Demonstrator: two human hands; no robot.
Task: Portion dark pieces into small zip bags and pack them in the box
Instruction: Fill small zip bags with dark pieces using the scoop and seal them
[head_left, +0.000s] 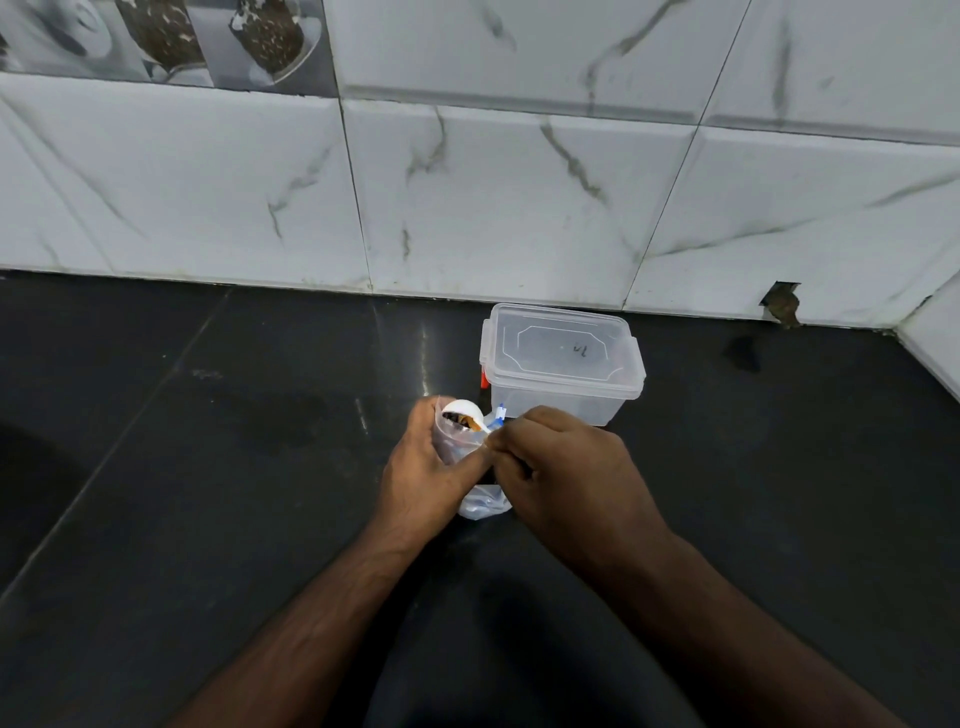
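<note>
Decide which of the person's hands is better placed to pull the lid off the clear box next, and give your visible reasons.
Probably the right hand. It lies nearer the clear box, just in front of it, and only pinches the top edge of the zip bag. The left hand is wrapped round the bag, supporting it, so it should stay.

Two bare forearms are showing, entering from six o'clock; the left hand (423, 470) and right hand (566, 473) are wearing no gloves, rings, watch or sleeves.
</note>
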